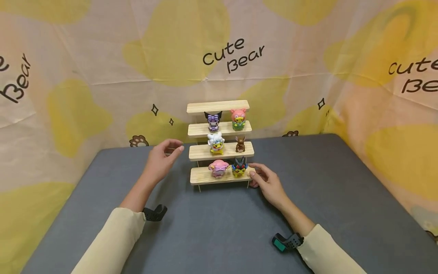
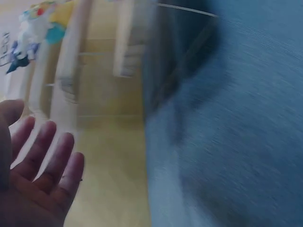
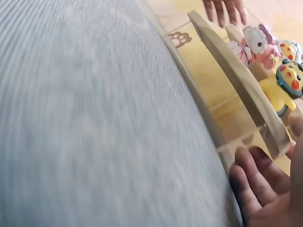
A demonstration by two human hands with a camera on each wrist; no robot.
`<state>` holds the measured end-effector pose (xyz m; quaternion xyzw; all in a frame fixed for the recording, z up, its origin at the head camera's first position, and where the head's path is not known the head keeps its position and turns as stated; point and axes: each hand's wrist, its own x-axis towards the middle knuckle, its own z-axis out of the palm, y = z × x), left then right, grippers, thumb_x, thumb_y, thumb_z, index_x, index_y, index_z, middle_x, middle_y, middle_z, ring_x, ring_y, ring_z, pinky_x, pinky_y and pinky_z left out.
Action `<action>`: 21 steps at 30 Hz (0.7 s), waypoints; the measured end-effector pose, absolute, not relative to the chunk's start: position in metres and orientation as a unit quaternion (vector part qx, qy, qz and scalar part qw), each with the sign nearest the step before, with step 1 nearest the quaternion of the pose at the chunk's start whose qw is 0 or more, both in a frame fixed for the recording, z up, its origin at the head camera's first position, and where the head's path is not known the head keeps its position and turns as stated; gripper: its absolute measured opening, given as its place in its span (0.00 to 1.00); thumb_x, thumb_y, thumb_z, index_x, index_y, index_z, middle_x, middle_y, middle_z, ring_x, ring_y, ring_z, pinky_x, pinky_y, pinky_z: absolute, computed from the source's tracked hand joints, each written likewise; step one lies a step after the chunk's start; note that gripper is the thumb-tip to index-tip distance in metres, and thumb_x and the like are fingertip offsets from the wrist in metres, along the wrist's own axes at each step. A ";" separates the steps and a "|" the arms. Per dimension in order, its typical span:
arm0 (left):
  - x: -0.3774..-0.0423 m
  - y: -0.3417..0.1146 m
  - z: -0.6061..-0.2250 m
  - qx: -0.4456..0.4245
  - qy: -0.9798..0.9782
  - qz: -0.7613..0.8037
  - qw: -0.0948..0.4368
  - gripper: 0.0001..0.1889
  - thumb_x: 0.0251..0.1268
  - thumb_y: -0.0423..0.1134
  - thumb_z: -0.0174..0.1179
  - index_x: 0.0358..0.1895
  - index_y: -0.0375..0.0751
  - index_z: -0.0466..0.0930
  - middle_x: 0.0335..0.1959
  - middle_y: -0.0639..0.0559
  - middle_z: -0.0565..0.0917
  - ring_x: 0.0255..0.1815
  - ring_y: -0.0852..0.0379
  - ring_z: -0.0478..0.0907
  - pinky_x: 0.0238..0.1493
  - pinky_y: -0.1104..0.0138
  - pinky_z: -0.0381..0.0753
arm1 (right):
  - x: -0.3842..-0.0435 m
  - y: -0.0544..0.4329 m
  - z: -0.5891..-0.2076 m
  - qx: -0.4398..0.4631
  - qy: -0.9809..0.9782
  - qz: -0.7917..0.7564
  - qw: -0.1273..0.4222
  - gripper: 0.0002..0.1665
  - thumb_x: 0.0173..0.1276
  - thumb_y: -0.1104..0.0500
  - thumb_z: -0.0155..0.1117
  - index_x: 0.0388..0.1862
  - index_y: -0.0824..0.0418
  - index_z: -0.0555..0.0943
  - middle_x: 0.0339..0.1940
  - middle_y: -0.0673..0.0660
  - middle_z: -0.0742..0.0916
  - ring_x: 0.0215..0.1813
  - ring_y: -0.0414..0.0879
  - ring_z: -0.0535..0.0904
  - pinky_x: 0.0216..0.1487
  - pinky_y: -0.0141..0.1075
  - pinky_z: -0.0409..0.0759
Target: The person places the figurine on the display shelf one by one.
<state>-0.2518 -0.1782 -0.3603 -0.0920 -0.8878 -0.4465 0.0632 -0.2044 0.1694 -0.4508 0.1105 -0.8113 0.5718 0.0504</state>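
Observation:
A four-tier wooden display stand [image 1: 205,176] with clear supports stands near the back of the table. On its bottom tier sit a pink figurine [image 1: 219,168] and a yellow figurine with a dark eared hood [image 1: 239,167]. Above them are a white-capped yellow figurine [image 1: 216,143] and a small brown figurine [image 1: 240,144]. A purple-and-black figurine [image 1: 213,121] and a pink-hooded figurine [image 1: 238,119] share the tier below the top. My right hand [image 1: 268,184] grips the bottom tier's right end between thumb and fingers. Left of the stand, my left hand [image 1: 161,158] hovers with loosely bent fingers, holding nothing.
The stand's top tier [image 1: 218,106] bears no figurine. A grey table [image 1: 219,236] lies under everything, and a yellow-patterned cloth [image 1: 113,57] hangs behind and along both sides. Dark bands [image 1: 154,213] sit on both wrists.

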 end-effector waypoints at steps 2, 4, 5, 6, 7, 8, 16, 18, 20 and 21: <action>-0.251 -0.181 -0.365 -0.096 -0.902 -0.418 0.040 0.23 0.77 0.56 0.53 0.63 0.45 0.77 0.60 0.44 0.82 0.61 0.42 0.80 0.62 0.46 0.78 | -0.205 0.173 -0.446 0.115 -0.828 0.548 0.030 0.23 0.80 0.51 0.56 0.69 0.56 0.76 0.44 0.64 0.86 0.35 0.45 0.86 0.39 0.37 0.85; -0.252 -0.183 -0.368 -0.112 -0.914 -0.389 0.017 0.26 0.77 0.59 0.51 0.65 0.46 0.74 0.62 0.43 0.81 0.62 0.41 0.79 0.62 0.45 0.77 | -0.206 0.178 -0.437 0.125 -0.850 0.512 -0.003 0.26 0.79 0.49 0.56 0.72 0.54 0.73 0.45 0.62 0.86 0.36 0.45 0.86 0.40 0.37 0.84; -0.252 -0.184 -0.369 -0.122 -0.920 -0.373 0.006 0.28 0.76 0.61 0.51 0.67 0.46 0.73 0.63 0.43 0.80 0.63 0.41 0.78 0.63 0.45 0.77 | -0.206 0.181 -0.431 0.134 -0.863 0.487 -0.025 0.27 0.79 0.47 0.56 0.73 0.52 0.72 0.46 0.61 0.87 0.37 0.45 0.86 0.40 0.37 0.84; -0.252 -0.185 -0.369 -0.131 -0.926 -0.353 -0.002 0.30 0.75 0.63 0.51 0.68 0.46 0.73 0.64 0.43 0.80 0.64 0.41 0.78 0.64 0.44 0.76 | -0.206 0.185 -0.425 0.143 -0.877 0.456 -0.047 0.30 0.78 0.46 0.57 0.75 0.50 0.69 0.47 0.60 0.87 0.39 0.45 0.86 0.41 0.37 0.83; -0.252 -0.186 -0.368 -0.141 -0.932 -0.335 -0.011 0.32 0.74 0.64 0.52 0.69 0.46 0.72 0.65 0.43 0.80 0.65 0.41 0.77 0.64 0.43 0.75 | -0.206 0.189 -0.418 0.156 -0.890 0.422 -0.071 0.33 0.78 0.44 0.57 0.77 0.50 0.67 0.48 0.58 0.87 0.41 0.45 0.86 0.43 0.38 0.83; -0.252 -0.187 -0.368 -0.151 -0.938 -0.313 -0.016 0.34 0.72 0.67 0.52 0.70 0.47 0.71 0.66 0.44 0.79 0.66 0.41 0.77 0.65 0.42 0.74 | -0.207 0.193 -0.410 0.170 -0.901 0.389 -0.093 0.35 0.77 0.42 0.58 0.78 0.49 0.65 0.50 0.57 0.88 0.44 0.45 0.86 0.45 0.39 0.82; -0.257 -0.202 -0.358 -0.148 -0.969 -0.196 -0.015 0.44 0.66 0.77 0.46 0.76 0.51 0.65 0.75 0.45 0.71 0.73 0.39 0.70 0.66 0.38 0.71 | -0.224 0.215 -0.360 0.186 -0.953 0.205 -0.123 0.47 0.73 0.33 0.57 0.80 0.58 0.61 0.65 0.66 0.82 0.63 0.60 0.80 0.61 0.57 0.79; -0.260 -0.204 -0.357 -0.143 -0.971 -0.188 -0.021 0.47 0.64 0.79 0.43 0.77 0.50 0.62 0.76 0.43 0.69 0.75 0.38 0.68 0.66 0.37 0.70 | -0.230 0.217 -0.354 0.164 -0.963 0.187 -0.107 0.49 0.72 0.31 0.55 0.80 0.59 0.61 0.70 0.68 0.78 0.68 0.64 0.76 0.65 0.61 0.75; -0.264 -0.206 -0.357 -0.139 -0.972 -0.185 -0.031 0.50 0.63 0.81 0.42 0.79 0.51 0.58 0.78 0.41 0.66 0.76 0.37 0.65 0.66 0.36 0.69 | -0.236 0.220 -0.351 0.141 -0.970 0.175 -0.095 0.51 0.72 0.28 0.53 0.81 0.59 0.60 0.73 0.70 0.74 0.72 0.67 0.71 0.68 0.64 0.71; -0.267 -0.208 -0.357 -0.139 -0.972 -0.184 -0.037 0.51 0.63 0.81 0.41 0.80 0.50 0.55 0.79 0.40 0.64 0.77 0.36 0.64 0.67 0.35 0.67 | -0.239 0.221 -0.349 0.130 -0.973 0.169 -0.092 0.52 0.71 0.27 0.52 0.81 0.59 0.59 0.75 0.71 0.71 0.74 0.69 0.69 0.69 0.66 0.69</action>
